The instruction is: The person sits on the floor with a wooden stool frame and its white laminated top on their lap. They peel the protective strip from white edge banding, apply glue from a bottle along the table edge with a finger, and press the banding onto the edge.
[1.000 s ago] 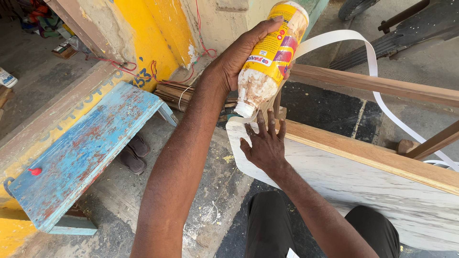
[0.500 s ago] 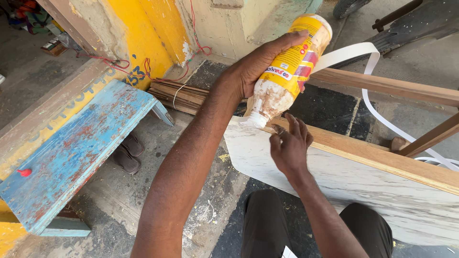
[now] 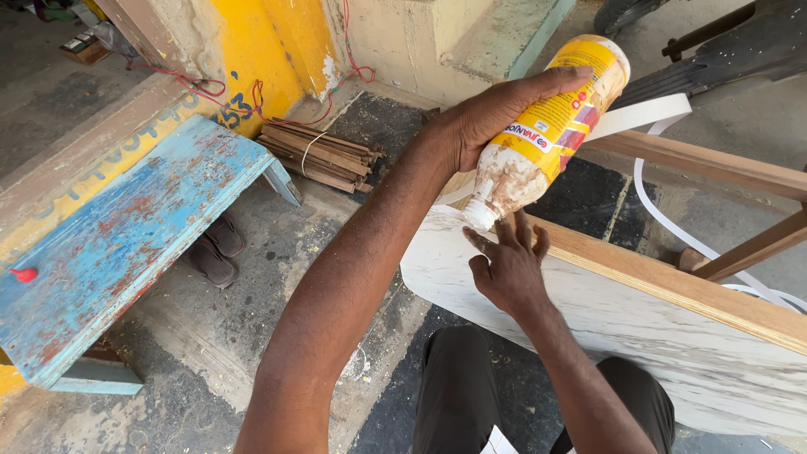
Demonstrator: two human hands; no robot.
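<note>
The glue bottle (image 3: 546, 134), a clear plastic cylinder smeared white under a yellow wrap label, pointed nozzle-down toward 7 o'clock at the board's raw plywood edge (image 3: 672, 282). The left hand (image 3: 496, 109) clenched its fingers around it. The right hand (image 3: 508, 269) rested open-fingered on the white marbled laminate board (image 3: 622, 345). At 9 o'clock stood a chipped blue bench (image 3: 126, 244).
</note>
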